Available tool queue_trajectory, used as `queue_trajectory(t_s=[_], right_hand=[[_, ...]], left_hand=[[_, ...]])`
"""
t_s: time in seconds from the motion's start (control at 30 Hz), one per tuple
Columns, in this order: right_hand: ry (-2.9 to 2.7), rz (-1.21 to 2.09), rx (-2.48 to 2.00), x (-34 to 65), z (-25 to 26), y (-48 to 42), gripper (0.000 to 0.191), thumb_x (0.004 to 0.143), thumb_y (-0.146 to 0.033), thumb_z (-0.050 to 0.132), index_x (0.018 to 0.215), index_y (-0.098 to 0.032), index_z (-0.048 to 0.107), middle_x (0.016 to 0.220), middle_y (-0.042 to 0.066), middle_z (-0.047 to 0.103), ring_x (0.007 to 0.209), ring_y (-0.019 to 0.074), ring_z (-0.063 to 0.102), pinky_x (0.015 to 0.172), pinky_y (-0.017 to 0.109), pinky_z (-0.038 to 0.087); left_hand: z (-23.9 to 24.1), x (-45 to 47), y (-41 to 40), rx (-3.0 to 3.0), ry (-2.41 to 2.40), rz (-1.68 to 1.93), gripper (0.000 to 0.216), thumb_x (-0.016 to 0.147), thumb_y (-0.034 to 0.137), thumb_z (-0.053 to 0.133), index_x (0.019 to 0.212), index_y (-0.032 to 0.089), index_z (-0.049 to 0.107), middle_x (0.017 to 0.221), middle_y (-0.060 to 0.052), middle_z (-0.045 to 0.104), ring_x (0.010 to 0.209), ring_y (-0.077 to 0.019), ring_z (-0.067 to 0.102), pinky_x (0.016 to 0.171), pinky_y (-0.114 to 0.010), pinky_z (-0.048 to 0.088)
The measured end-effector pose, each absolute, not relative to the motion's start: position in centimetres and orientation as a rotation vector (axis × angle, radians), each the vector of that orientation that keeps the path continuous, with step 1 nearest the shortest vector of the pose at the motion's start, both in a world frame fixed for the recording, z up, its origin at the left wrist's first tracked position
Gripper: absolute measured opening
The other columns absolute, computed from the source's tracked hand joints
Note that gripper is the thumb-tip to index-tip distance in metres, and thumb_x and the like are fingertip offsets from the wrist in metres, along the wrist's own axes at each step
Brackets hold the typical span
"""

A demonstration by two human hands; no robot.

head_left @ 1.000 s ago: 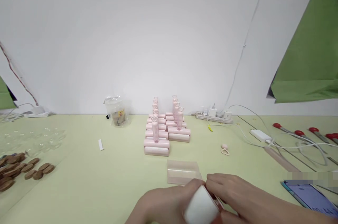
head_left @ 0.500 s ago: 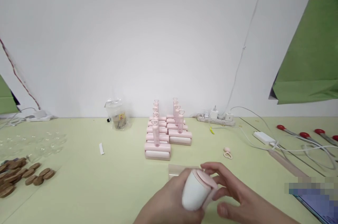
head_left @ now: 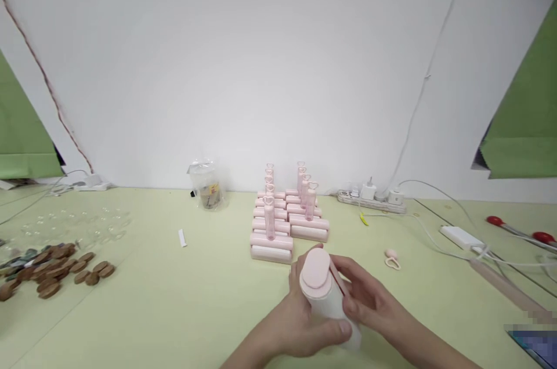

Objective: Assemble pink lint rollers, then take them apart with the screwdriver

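A lint roller [head_left: 316, 273] with a white roll and a pink rounded end stands tilted in front of me, that end facing up. My left hand [head_left: 300, 319] is wrapped round the white roll from the left, its thumb across the front. My right hand [head_left: 369, 299] is closed on the pink strip along the roller's right side, thumb in front. Just beyond my hands, several pink lint rollers [head_left: 272, 246] with upright heart-topped handles stand in two columns. A loose pink piece with a heart-shaped loop [head_left: 392, 260] lies to the right of my hands.
Brown wooden discs [head_left: 56, 267] and clear domed pieces [head_left: 82, 224] lie at the left. A clear bag [head_left: 209, 189] and a power strip [head_left: 369, 202] are near the wall. Cables, a white adapter [head_left: 460, 238] and red-ended tools [head_left: 496, 221] lie at the right.
The lint roller has turned more upright, pink end up. My right hand has closed on its side. A clear flat piece behind my hands is out of sight. The view has shifted left.
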State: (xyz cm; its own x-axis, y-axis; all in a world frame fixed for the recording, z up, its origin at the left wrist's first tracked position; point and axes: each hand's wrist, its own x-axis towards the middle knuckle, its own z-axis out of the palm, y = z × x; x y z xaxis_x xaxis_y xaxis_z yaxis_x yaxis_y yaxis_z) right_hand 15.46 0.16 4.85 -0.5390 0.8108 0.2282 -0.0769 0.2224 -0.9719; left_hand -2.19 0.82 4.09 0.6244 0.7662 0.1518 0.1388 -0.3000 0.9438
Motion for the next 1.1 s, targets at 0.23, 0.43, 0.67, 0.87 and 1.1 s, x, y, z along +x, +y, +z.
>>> queue_trajectory(t_s=[0.23,0.43,0.67,0.87,1.1], right_hand=[[-1.913,0.749,-1.085,15.7,4.3,2.5,0.029,0.082,-0.039,0.052,0.11,-0.03,0.052,0.107,0.002,0.053,0.099,0.0208,0.049,0.083,0.03,0.041],[-2.303,0.363,-1.052,15.2,3.1,2.5,0.024,0.085,-0.028,0.049,0.108,-0.026,0.055,0.097,0.005,0.056,0.086,0.0194,0.053,0.072,0.03,0.042],[-2.399,0.473,-1.18,15.0,2.8,1.5,0.024,0.084,-0.028,0.048,0.108,-0.028,0.054,0.11,0.006,0.05,0.1,0.0222,0.047,0.08,0.033,0.042],[-2.378,0.038,-1.669,20.7,4.3,5.0,0.037,0.089,-0.019,0.031,0.124,-0.024,0.04,0.12,0.005,0.044,0.109,0.0168,0.042,0.09,0.029,0.036],[-1.9,-0.121,-2.386,31.0,3.2,9.1,0.033,0.082,-0.012,0.049,0.115,-0.013,0.048,0.112,0.014,0.05,0.093,0.0261,0.053,0.076,0.041,0.043]], left_hand=[[-0.4,-5.0,3.3,1.754,0.93,0.758,0.084,0.06,0.026,0.07,0.128,0.022,0.022,0.122,-0.007,0.041,0.111,-0.024,0.04,0.093,-0.037,0.035],[-3.0,-4.9,3.9,1.726,0.951,0.734,0.063,0.063,0.026,0.069,0.118,0.019,0.039,0.118,-0.006,0.047,0.11,-0.0234,0.042,0.093,-0.035,0.034],[-2.3,-5.0,3.7,1.686,0.957,0.69,0.067,0.062,0.026,0.07,0.118,0.02,0.033,0.115,-0.007,0.046,0.104,-0.0222,0.046,0.089,-0.032,0.037],[-2.1,-5.1,3.6,1.743,1.007,0.67,0.061,0.062,0.022,0.067,0.114,0.022,0.037,0.114,-0.004,0.045,0.104,-0.0224,0.043,0.089,-0.031,0.034],[-1.8,-5.0,3.5,1.741,1.012,0.633,0.061,0.063,0.018,0.063,0.116,0.023,0.034,0.115,-0.005,0.043,0.104,-0.0212,0.044,0.088,-0.029,0.035]])
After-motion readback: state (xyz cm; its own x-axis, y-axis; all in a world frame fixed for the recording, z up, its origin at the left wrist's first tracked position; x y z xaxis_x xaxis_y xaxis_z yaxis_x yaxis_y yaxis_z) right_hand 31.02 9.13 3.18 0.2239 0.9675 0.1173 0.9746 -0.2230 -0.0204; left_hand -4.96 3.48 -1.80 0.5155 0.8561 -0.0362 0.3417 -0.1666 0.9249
